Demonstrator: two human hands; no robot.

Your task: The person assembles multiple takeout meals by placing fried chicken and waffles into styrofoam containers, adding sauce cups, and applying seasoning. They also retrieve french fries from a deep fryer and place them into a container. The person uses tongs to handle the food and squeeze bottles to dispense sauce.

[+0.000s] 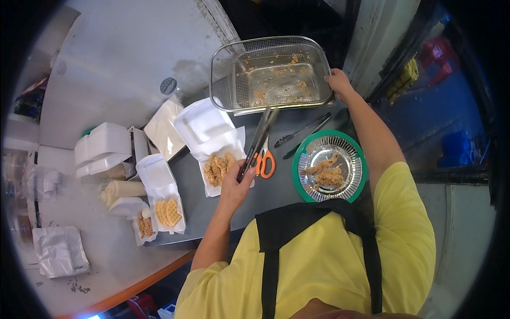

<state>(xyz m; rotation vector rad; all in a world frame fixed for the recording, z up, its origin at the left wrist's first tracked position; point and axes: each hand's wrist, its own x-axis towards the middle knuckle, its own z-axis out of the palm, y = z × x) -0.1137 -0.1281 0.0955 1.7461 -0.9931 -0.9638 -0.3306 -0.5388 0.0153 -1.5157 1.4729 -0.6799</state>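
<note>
My left hand point(234, 187) is closed round dark metal tongs point(258, 139) that point up toward the basket's near rim. With my right hand point(339, 84) I grip the right end of a rectangular wire mesh basket point(224, 74), which holds scattered golden crumbs. Below and left of it, an open white foam box point(199, 126) contains fried, breaded pieces point(217, 169) on paper. Orange-handled scissors point(269, 165) lie right beside the tongs, partly hidden by them. To the right, a green-rimmed silver plate point(298, 169) carries a few more fried pieces point(329, 177).
A second pair of tongs point(304, 131) lies on the grey table between basket and plate. At left stand another open foam box point(155, 173) with waffle-cut fries, stacked foam containers point(109, 143) and a lidded jar point(169, 87). Plastic bags point(61, 252) lie farther left.
</note>
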